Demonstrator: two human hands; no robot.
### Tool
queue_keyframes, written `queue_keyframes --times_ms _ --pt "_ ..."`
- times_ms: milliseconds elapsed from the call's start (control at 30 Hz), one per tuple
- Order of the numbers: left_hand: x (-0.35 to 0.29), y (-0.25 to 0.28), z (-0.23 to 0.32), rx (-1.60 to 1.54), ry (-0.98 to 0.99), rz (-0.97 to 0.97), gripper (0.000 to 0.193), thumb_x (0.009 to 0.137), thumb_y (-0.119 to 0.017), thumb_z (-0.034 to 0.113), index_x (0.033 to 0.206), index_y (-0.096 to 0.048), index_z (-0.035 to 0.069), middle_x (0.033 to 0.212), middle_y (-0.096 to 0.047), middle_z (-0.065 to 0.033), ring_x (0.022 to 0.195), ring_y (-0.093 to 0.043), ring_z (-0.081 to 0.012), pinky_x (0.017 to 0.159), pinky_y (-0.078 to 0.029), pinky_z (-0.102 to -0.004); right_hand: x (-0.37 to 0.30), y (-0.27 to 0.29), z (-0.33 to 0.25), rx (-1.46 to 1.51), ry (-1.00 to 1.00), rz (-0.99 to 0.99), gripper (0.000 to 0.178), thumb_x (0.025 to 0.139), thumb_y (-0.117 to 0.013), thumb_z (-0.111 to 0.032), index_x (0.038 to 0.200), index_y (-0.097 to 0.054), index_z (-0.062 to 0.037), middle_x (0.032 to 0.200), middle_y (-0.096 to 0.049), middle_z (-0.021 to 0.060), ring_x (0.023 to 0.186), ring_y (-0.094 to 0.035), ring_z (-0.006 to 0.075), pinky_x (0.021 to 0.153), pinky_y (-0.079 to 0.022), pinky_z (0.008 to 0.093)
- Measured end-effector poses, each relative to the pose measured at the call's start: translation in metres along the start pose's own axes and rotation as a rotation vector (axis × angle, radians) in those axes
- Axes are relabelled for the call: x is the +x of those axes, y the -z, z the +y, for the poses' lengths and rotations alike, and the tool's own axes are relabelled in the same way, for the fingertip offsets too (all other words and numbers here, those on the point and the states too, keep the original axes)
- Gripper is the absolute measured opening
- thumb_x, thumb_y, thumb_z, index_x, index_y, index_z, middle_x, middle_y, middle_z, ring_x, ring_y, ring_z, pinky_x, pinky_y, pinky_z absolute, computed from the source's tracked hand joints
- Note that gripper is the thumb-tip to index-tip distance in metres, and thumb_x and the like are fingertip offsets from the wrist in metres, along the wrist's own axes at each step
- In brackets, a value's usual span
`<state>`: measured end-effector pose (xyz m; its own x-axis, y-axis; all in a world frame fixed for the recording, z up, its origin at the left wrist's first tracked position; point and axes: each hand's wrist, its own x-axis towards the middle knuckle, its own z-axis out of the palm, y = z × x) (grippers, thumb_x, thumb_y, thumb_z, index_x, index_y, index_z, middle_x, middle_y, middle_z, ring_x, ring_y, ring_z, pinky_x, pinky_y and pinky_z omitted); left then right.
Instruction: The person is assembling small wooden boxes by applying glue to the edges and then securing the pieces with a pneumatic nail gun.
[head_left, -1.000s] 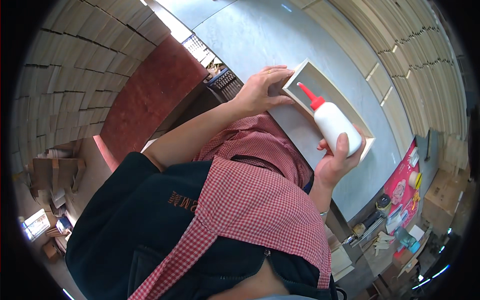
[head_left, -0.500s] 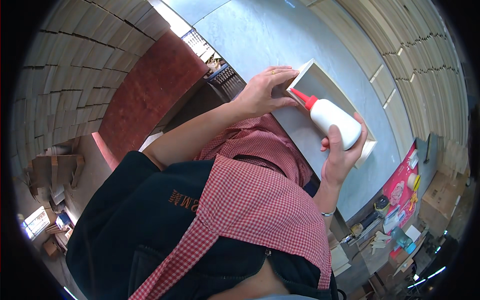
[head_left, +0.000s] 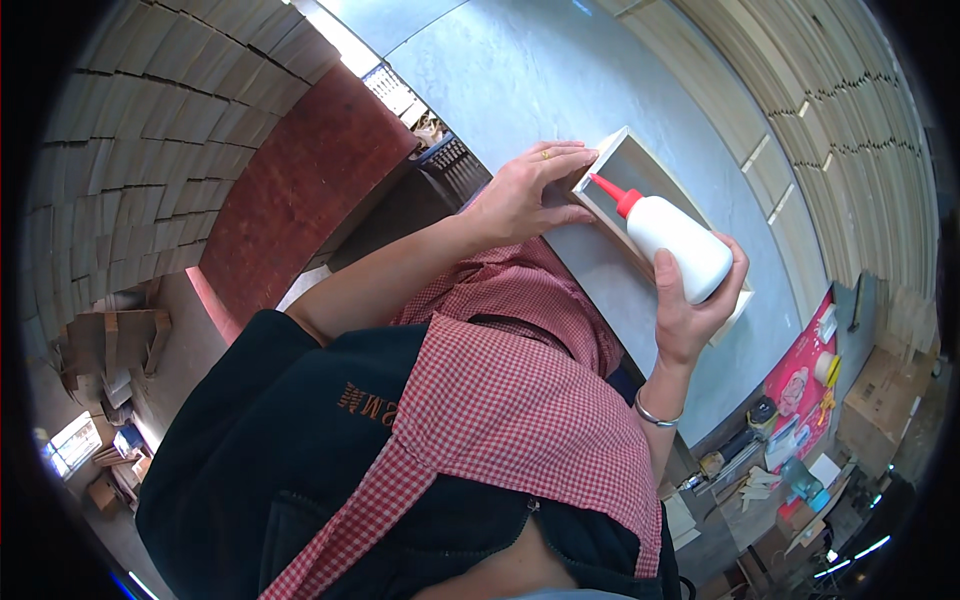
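Note:
My right hand [head_left: 700,300] is wrapped round a white squeeze glue bottle [head_left: 680,245] with a red cap and a pointed red nozzle. The bottle lies tilted above a shallow wooden frame [head_left: 627,240], its nozzle tip at the frame's left-hand end, close to the rim. Whether the tip touches the wood, I cannot tell. My left hand [head_left: 515,195] grips that same end, fingers along the far part and thumb at the near corner. The frame rests on a grey tabletop [head_left: 520,90]; the bottle and my right hand hide part of it.
Long stacks of thin wooden boards [head_left: 840,130] line the table's far right side. At the left stand a reddish-brown board [head_left: 290,190] and piled wood pieces [head_left: 150,150]. A dark plastic crate [head_left: 455,165] is beside the table. Tools and a blue-lidded jar [head_left: 805,480] lie lower right.
The bottle and my right hand have shifted slightly right, and the nozzle tip has moved a little along the frame's end. The frame has shifted slightly too; my left hand keeps its grip.

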<state>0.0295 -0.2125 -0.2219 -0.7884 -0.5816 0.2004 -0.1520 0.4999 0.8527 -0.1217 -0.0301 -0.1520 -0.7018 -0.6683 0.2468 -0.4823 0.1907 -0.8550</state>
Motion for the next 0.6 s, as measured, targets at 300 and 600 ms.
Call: queue_keyframes --times_ms 300,600 --pt "0.001 0.001 0.001 -0.015 0.001 -0.003 0.072 0.074 -0.088 0.012 0.139 -0.058 0.007 0.141 -0.06 -0.0121 0.137 -0.051 -0.028 0.115 -0.045 -0.0413 0.011 -0.001 -0.006 0.011 -0.027 0.014 0.06 0.082 -0.082 -0.029 0.126 -0.049 -0.0086 0.116 -0.058 0.0126 0.102 -0.063 0.0302 0.077 -0.057 0.0367" --pt "0.001 0.002 0.004 -0.009 0.01 -0.012 0.069 0.074 -0.088 0.011 0.137 -0.06 0.006 0.14 -0.061 -0.0116 0.137 -0.05 -0.0278 0.115 -0.045 -0.0412 0.036 -0.011 0.006 -0.053 0.034 0.143 0.056 0.083 -0.081 -0.032 0.123 -0.05 -0.0077 0.11 -0.061 0.0117 0.096 -0.064 0.0272 0.072 -0.057 0.0352"
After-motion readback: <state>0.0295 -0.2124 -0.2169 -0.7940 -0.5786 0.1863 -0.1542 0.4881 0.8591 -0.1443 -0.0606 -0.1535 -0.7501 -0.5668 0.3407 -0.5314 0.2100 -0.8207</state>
